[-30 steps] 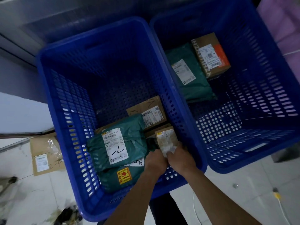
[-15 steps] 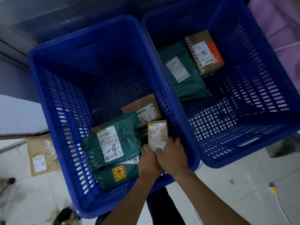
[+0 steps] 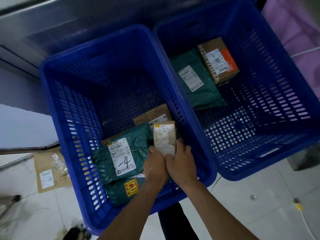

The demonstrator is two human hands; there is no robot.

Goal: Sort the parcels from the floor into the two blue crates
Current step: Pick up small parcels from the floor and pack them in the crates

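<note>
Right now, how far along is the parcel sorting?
Done: the left crate holds several parcels; the right crate holds a green bag and an orange-marked box. In hand: left hand and right hand grip a small box over the left crate. Left: at least the flat cardboard parcel on the floor.

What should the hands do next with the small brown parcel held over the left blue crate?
Probably lower the small brown cardboard parcel into the left blue plastic crate and release. The left hand and right hand both grip its near end, it hangs within the crate's walls, and a gap shows beside the green plastic mailer.
</note>
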